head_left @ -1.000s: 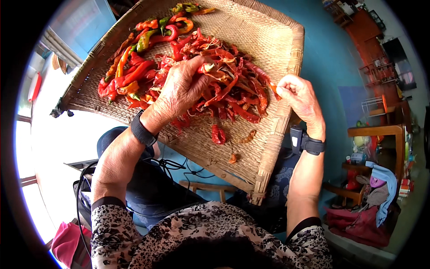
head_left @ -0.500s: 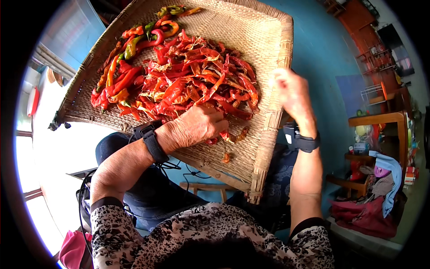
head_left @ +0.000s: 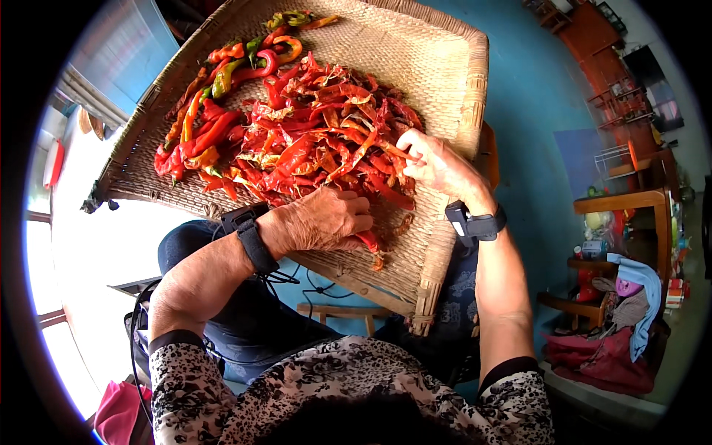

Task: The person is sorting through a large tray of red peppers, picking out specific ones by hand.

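A heap of wrinkled red chili peppers (head_left: pixel 297 152) lies in a shallow woven basket (head_left: pixel 371 26). My left hand (head_left: pixel 326 219) is closed at the near edge of the heap, and a red chili pepper (head_left: pixel 368 240) sticks out below its curled fingers, tip toward me. At the heap's right side my right hand (head_left: pixel 443 165) has its fingers bent in a pinch, with the end of an orange-red chili pepper (head_left: pixel 397 152) at the fingertips. Smoother peppers, some green or orange (head_left: pixel 222 78), lie along the basket's left side.
The basket tilts over my knees, near a wooden stool (head_left: pixel 337 310). Black cables (head_left: pixel 315 285) hang below it. To the right stand a wooden chair (head_left: pixel 623 200) and a dark red cloth heap (head_left: pixel 601 360). A pink cloth (head_left: pixel 119 411) lies at the lower left.
My right hand has come in from beyond the basket's right rim to the peppers. The left hand has stayed near its place, and the pepper in it now points more toward me.
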A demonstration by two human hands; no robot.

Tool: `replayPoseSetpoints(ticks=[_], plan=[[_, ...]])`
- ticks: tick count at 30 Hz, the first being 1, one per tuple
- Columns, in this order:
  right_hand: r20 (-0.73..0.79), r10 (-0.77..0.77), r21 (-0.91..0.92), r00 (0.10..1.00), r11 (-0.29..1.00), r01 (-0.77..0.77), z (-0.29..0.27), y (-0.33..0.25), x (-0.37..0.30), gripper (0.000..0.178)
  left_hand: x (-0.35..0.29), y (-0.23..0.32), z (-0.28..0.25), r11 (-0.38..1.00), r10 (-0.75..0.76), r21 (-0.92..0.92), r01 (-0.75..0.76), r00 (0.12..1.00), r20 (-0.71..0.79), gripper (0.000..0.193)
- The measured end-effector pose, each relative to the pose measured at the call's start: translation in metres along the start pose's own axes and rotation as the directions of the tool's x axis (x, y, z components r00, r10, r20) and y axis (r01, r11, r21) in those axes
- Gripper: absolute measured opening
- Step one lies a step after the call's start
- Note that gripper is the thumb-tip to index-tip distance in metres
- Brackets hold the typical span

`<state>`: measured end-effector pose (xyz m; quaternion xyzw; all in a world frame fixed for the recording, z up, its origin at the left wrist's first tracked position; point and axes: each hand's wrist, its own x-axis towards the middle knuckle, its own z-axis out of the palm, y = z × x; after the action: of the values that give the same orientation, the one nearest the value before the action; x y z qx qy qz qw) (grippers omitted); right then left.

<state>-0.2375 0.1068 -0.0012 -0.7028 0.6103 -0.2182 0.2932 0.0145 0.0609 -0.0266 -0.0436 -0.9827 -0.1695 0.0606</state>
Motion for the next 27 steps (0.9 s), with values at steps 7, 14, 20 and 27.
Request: replayPoseSetpoints(ticks=[7, 14, 20, 27], plan=[[0.028, -0.014, -0.023, 1.000, 1.000, 0.015, 0.002, -0.012, -0.002, 0.030, 0.007, -0.001, -0.002, 0.992, -0.092, 0.079, 0.099, 0.992, -0.088, 0.022], [-0.080, -0.078, 0.178, 0.994, 0.980, 0.091, -0.009, -0.029, -0.007, 0.018, 0.014, 0.000, -0.001, 0.990, -0.135, 0.006, 0.139, 0.967, -0.215, 0.019], [-0.196, -0.031, 0.197, 0.980, 0.978, 0.071, -0.032, -0.027, -0.024, 0.018, 0.013, -0.001, -0.006, 0.986, -0.158, 0.017, 0.165, 0.966, -0.203, 0.020], [-0.322, -0.032, 0.252, 0.946, 0.960, 0.118, -0.020, -0.025, -0.022, 0.013, 0.014, 0.000, -0.003, 0.986, -0.117, 0.084, 0.141, 0.963, -0.242, 0.021]])
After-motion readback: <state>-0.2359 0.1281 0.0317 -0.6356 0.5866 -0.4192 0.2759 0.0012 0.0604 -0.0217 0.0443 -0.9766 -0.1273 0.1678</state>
